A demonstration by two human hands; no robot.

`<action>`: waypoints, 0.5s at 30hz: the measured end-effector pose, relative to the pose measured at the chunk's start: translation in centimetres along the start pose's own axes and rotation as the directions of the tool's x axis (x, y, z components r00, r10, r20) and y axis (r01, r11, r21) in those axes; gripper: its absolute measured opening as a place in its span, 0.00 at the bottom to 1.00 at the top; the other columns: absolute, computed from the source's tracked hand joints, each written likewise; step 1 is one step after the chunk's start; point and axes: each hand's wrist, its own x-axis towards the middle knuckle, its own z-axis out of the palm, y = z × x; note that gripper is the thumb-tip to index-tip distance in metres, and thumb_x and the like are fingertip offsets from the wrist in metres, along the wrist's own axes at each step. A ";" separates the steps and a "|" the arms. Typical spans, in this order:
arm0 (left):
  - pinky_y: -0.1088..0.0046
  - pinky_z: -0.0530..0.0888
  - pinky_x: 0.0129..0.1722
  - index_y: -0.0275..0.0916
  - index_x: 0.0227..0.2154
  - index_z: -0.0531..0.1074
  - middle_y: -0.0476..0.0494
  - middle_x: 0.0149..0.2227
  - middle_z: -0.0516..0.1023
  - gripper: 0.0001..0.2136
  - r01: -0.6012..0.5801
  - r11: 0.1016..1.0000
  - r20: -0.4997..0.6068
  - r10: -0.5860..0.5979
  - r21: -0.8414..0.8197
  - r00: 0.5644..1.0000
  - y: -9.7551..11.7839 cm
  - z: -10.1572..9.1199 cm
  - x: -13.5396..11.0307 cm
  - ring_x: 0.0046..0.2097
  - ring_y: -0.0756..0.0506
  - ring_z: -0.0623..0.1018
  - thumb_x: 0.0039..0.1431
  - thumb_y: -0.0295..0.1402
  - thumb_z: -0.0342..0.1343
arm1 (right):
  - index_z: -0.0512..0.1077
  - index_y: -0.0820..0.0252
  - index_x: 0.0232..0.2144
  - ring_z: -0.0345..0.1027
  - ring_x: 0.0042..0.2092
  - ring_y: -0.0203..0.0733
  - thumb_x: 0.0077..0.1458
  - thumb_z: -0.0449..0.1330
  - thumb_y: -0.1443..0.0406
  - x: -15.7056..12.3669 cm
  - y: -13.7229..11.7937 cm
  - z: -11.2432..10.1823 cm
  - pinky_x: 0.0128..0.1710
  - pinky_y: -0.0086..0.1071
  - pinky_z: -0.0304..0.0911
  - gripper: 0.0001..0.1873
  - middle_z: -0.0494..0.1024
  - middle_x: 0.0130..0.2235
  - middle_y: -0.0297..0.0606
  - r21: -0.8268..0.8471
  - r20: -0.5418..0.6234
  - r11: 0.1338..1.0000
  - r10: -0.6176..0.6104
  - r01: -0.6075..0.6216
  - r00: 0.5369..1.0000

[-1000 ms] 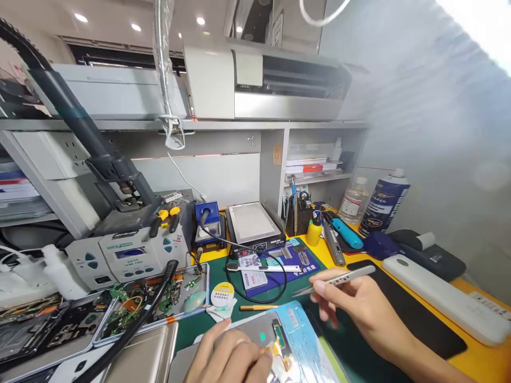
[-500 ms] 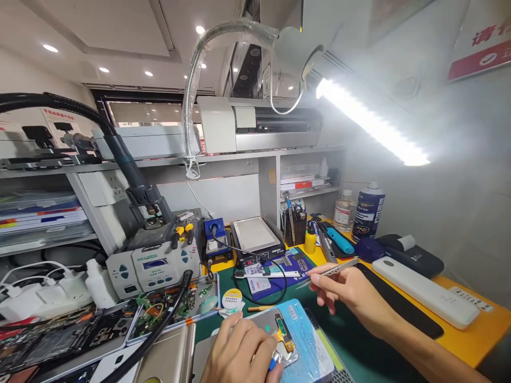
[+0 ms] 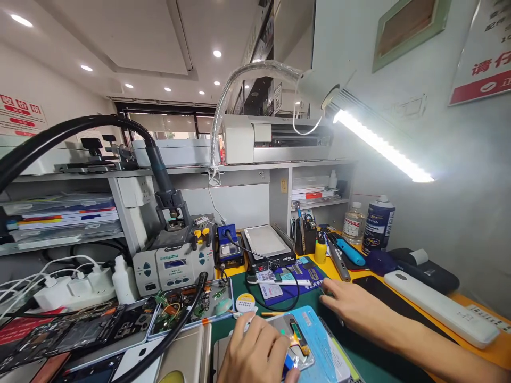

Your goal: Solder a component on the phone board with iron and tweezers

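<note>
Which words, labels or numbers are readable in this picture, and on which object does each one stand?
"请" then part of a second character: red-and-white sign on the right wall, cut off by the frame.
Red poster on the left wall: Chinese characters, too blurred to read.
Dark blue bottle, round tin, blue mat, rework station: print too small to read.

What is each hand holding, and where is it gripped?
The left hand presses on the opened phone, fingertips on its back. The right hand lies palm-down on the green mat; any tool under it is hidden.
</note>
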 end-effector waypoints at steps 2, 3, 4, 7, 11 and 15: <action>0.56 0.76 0.45 0.43 0.39 0.72 0.51 0.32 0.78 0.06 -0.004 1.000 -0.013 0.004 0.019 1.000 -0.2 0.4 -0.1 0.33 0.43 0.76 0.58 0.33 0.58 | 0.77 0.61 0.46 0.78 0.47 0.48 0.68 0.65 0.62 -0.1 0.2 0.8 0.48 0.48 0.75 0.09 0.82 0.49 0.40 -0.048 0.051 0.998 -0.035 0.038 0.998; 0.56 0.76 0.45 0.43 0.38 0.72 0.51 0.32 0.77 0.06 -0.005 1.000 -0.016 0.005 0.029 1.000 -0.3 0.6 -0.1 0.33 0.43 0.75 0.58 0.33 0.59 | 0.78 0.61 0.46 0.78 0.47 0.48 0.68 0.65 0.62 -0.2 0.2 0.9 0.48 0.48 0.75 0.09 0.82 0.48 0.40 -0.057 0.068 0.997 -0.045 0.049 0.997; 0.56 0.76 0.45 0.43 0.37 0.72 0.51 0.31 0.77 0.06 -0.006 0.999 -0.019 0.007 0.040 1.000 -0.3 0.7 -0.2 0.33 0.43 0.75 0.57 0.33 0.59 | 0.78 0.61 0.45 0.79 0.46 0.48 0.68 0.65 0.62 -0.3 0.2 0.9 0.48 0.48 0.75 0.08 0.82 0.48 0.40 -0.057 0.077 0.997 -0.050 0.054 0.996; 0.56 0.76 0.44 0.43 0.36 0.71 0.51 0.31 0.76 0.07 -0.017 0.997 -0.027 0.018 0.069 0.999 -0.3 0.8 -0.1 0.32 0.43 0.75 0.56 0.35 0.62 | 0.78 0.59 0.46 0.78 0.46 0.47 0.69 0.63 0.62 -0.4 -0.1 -0.6 0.48 0.47 0.75 0.08 0.82 0.48 0.40 0.008 0.062 0.999 -0.038 0.037 0.997; 0.56 0.77 0.46 0.42 0.35 0.71 0.52 0.30 0.76 0.10 -0.007 0.993 -0.010 0.009 0.119 1.000 0.0 0.7 0.0 0.33 0.44 0.75 0.56 0.39 0.65 | 0.77 0.56 0.49 0.77 0.48 0.47 0.70 0.61 0.60 1.0 -2.2 -4.2 0.50 0.48 0.74 0.09 0.81 0.50 0.41 0.248 -0.017 0.968 0.051 -0.045 0.999; 0.57 0.77 0.48 0.41 0.35 0.72 0.52 0.30 0.75 0.08 -0.018 0.987 -0.007 0.019 0.160 1.000 0.0 0.6 -0.1 0.34 0.45 0.76 0.64 0.40 0.61 | 0.76 0.61 0.48 0.77 0.30 0.38 0.73 0.56 0.56 4.0 -7.3 -5.9 0.31 0.35 0.76 0.16 0.82 0.38 0.35 0.583 0.118 0.793 0.136 -0.179 0.984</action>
